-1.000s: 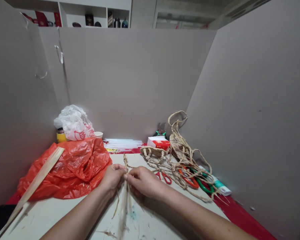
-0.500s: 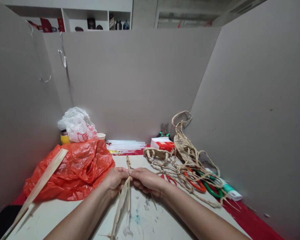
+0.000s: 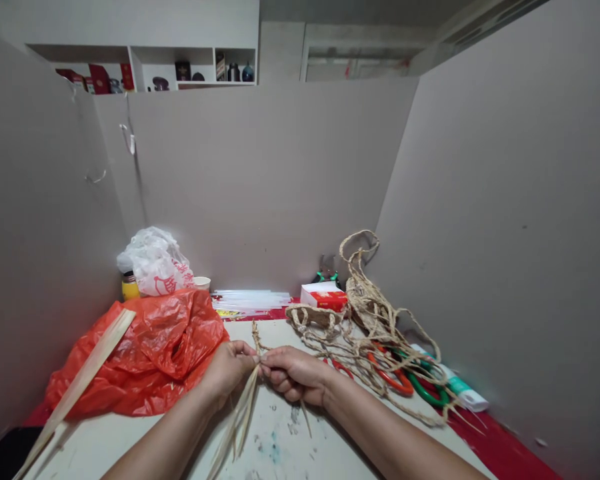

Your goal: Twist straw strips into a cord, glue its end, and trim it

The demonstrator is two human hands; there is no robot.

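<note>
Low in the middle of the head view, my left hand and my right hand meet, both pinched on pale dried plant-fibre strands. The strands hang from my fingertips toward the front of the table, and a thin end sticks out under my right hand. Beyond my fingers a short twisted or braided end points away from me. My fingertips hide the exact spot where the strands cross. To the right lies a tangled heap of braided straw cord, apart from my hands.
A crumpled red plastic bag lies left with a long dry leaf strip across it. Orange-handled and green-handled scissors lie under the cord. Behind are a red-and-white box, white sticks and grey partitions.
The view has tilted up slightly. The hanging strands have swung left and spread apart, and my right fingers have curled in more tightly beside my left.
</note>
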